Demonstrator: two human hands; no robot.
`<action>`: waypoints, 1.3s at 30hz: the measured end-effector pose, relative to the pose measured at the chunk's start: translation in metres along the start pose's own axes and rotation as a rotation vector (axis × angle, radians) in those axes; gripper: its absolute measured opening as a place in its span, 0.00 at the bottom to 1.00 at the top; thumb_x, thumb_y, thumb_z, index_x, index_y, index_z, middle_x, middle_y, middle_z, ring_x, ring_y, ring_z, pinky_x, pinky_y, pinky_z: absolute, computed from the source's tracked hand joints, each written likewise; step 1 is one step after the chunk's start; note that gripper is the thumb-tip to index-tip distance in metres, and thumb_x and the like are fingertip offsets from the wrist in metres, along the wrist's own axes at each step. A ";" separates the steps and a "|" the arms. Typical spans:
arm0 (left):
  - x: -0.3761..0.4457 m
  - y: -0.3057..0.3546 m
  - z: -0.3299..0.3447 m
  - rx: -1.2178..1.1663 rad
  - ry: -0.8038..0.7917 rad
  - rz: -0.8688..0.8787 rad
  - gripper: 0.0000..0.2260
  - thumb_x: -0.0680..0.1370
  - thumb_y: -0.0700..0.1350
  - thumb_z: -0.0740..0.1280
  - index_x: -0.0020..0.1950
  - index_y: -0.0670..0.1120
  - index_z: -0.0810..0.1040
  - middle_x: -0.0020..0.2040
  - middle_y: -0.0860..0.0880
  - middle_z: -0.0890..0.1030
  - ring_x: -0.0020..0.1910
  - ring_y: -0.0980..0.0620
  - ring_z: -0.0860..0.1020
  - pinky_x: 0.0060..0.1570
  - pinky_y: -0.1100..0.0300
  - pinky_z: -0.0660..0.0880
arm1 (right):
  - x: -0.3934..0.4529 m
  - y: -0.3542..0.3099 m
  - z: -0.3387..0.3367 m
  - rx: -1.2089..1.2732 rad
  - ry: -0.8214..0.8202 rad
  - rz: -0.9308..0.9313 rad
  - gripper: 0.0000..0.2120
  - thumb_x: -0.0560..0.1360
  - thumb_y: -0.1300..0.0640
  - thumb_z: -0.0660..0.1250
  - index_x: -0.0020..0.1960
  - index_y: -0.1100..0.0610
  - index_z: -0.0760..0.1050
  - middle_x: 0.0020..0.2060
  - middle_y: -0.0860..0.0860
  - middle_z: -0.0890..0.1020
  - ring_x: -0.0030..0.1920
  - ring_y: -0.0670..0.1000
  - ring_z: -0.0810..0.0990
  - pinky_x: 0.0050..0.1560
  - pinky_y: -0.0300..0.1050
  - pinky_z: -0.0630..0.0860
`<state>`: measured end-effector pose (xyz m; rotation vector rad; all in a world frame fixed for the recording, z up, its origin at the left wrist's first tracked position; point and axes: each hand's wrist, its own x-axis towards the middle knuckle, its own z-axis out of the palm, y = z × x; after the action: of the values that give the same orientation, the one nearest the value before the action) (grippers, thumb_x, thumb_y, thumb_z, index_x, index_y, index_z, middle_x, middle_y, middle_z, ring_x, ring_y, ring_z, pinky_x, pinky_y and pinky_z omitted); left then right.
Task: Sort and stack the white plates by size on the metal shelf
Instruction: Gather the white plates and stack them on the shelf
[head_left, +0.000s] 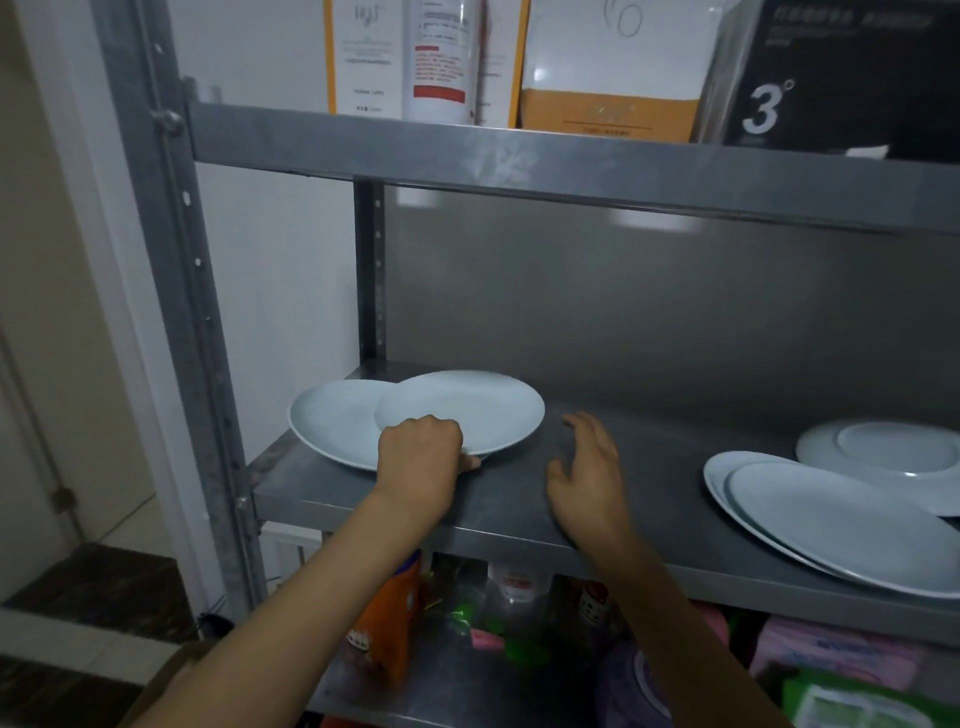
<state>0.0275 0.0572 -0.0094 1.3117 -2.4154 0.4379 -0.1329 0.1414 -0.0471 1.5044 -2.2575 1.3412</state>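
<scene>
Head view shows two white plates at the left end of the metal shelf (649, 499): the upper plate (467, 408) overlaps the right side of the lower plate (332, 423), which lies closest to the shelf's left edge. The left hand (421, 449) grips the upper plate at its near rim, fingers curled round the edge. The right hand (589, 467) hovers just right of that plate, over the bare middle of the shelf, fingers spread and relaxed, holding nothing; whether it touches the metal I cannot tell.

At the right end of the shelf lie more white plates: a large oval plate (841, 525) near the front edge, resting on another of like shape, and behind them, toward the back wall, a round plate stack (893, 449).

On the shelf above stand white and orange boxes (608, 67) and a black box (841, 73) marked with a 3. Below, the lower shelf holds an orange packet (387, 623) and other blurred packages.
</scene>
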 end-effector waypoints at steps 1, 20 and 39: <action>-0.001 0.002 -0.001 -0.010 -0.024 -0.007 0.14 0.78 0.56 0.63 0.46 0.46 0.77 0.46 0.47 0.81 0.46 0.46 0.78 0.38 0.58 0.64 | 0.000 0.000 0.000 0.004 -0.002 0.004 0.25 0.72 0.66 0.62 0.69 0.61 0.67 0.69 0.56 0.69 0.70 0.55 0.65 0.70 0.45 0.60; -0.005 0.098 0.007 -0.401 0.228 0.394 0.22 0.78 0.47 0.59 0.67 0.37 0.71 0.66 0.40 0.75 0.68 0.41 0.70 0.65 0.40 0.65 | -0.036 0.014 -0.080 -0.302 0.145 -0.064 0.29 0.69 0.65 0.65 0.70 0.65 0.66 0.68 0.61 0.72 0.68 0.60 0.69 0.71 0.49 0.61; -0.034 0.315 -0.032 -0.673 0.225 0.784 0.25 0.78 0.53 0.51 0.73 0.43 0.65 0.72 0.43 0.68 0.73 0.43 0.63 0.69 0.42 0.59 | -0.093 0.163 -0.280 -0.240 0.530 0.304 0.25 0.72 0.70 0.60 0.68 0.57 0.70 0.65 0.51 0.75 0.65 0.50 0.71 0.68 0.45 0.67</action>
<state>-0.2174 0.2607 -0.0274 0.0187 -2.4546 -0.0624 -0.3140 0.4251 -0.0259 0.6477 -2.2328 1.2828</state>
